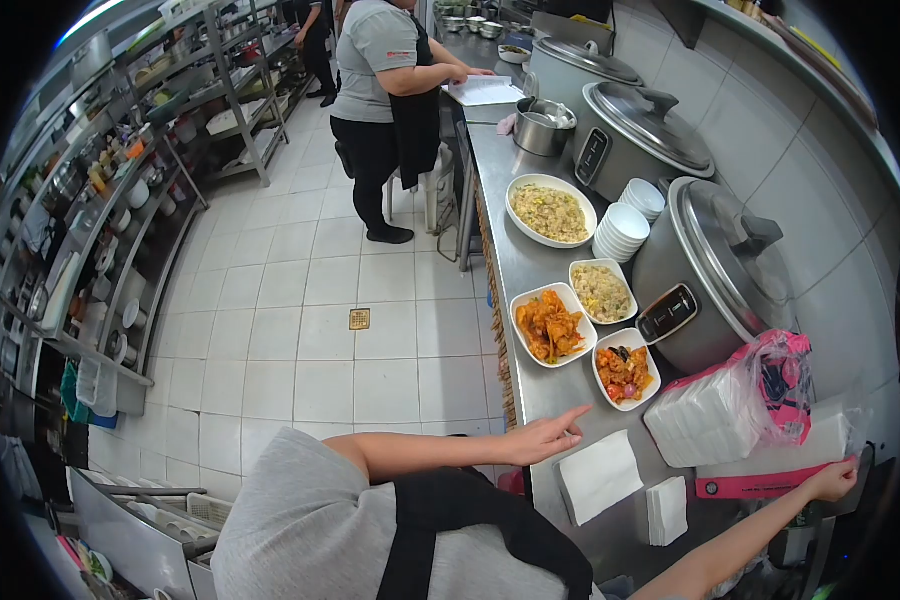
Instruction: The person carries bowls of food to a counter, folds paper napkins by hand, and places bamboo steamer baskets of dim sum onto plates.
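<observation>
The left hand (545,437), with its fingers loosely spread, is near the white paper stack (600,477) on the worktop (610,426). The right hand (832,481) is at the right end of the pink-and-white package (755,486), lying beyond this stack; whether its grip pinches, I cannot tell.

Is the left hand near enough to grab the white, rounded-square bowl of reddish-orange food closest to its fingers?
Probably yes. The left hand looks empty and is close to the white bowl. Only bare grey metal counter shows between them, so nothing seems in the way.
</observation>
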